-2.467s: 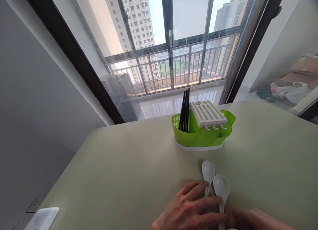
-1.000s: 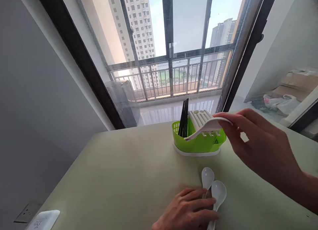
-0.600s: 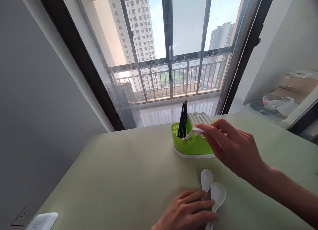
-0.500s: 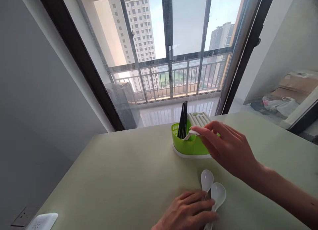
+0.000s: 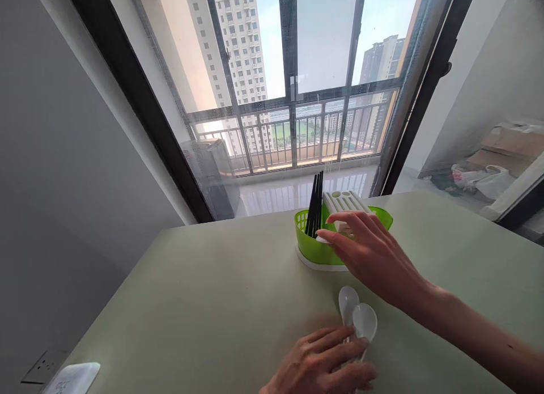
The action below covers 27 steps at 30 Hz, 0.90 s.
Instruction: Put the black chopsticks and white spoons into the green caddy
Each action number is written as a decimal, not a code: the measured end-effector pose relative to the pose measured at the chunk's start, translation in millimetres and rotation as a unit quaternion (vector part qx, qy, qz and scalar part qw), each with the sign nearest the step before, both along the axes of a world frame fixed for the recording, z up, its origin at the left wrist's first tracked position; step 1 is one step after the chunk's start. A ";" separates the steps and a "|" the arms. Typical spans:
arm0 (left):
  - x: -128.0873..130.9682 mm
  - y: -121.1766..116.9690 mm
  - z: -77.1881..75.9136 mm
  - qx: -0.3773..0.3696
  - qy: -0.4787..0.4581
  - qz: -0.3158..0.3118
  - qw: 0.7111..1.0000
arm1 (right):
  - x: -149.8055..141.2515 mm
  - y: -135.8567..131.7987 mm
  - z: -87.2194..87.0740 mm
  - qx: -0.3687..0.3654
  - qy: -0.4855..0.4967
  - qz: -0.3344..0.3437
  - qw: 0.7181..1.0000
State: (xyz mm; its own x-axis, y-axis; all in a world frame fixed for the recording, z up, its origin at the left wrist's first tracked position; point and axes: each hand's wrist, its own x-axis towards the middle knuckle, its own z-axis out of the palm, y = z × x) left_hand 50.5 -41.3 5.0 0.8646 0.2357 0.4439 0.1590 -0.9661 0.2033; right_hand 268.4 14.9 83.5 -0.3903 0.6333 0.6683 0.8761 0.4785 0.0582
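A green basket caddy [image 5: 314, 251] on a white base stands on the table, with several black chopsticks [image 5: 314, 207] upright in its left part. My right hand [image 5: 369, 246] is over the caddy, thumb and fingers apart. Below its thumb, a small part of a white spoon [image 5: 323, 240] shows at the caddy's front rim; the rest is hidden. Lower down, my left hand [image 5: 321, 360] has its fingers curled over the handles of two white spoons. Their bowls, the left spoon [image 5: 348, 300] and the right spoon [image 5: 365, 320], point away from me.
The pale green table [image 5: 204, 303] reaches to a glass sliding door [image 5: 293, 99] at the back. A slotted white holder [image 5: 344, 201] rises from the caddy. At the lower left lies a white object [image 5: 74, 377], cut off by the frame. Bags and boxes [image 5: 488, 178] stand at the right.
The spoon at my right hand has dropped lower into the caddy, and the fingers have come apart from it. The two spoons under my left hand have shifted slightly left.
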 end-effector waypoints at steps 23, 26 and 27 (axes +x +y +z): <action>3.5 -1.8 2.4 0.027 -0.115 0.065 0.991 | 1.9 4.2 0.1 -0.025 0.034 0.018 0.999; 3.3 -3.0 5.1 0.017 -0.115 0.070 0.991 | 8.0 -12.1 2.9 -0.019 0.071 0.051 0.996; 3.1 -3.4 5.8 0.014 -0.112 0.071 0.991 | 10.5 -19.4 3.5 -0.015 0.084 0.061 0.995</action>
State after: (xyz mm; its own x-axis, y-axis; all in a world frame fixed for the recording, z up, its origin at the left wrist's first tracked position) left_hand 53.6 -44.8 10.8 0.7030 0.3327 0.6285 0.2475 -0.9430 0.2224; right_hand 278.9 -4.5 87.0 -0.3498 0.6087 0.7121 0.8082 0.5805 -0.0992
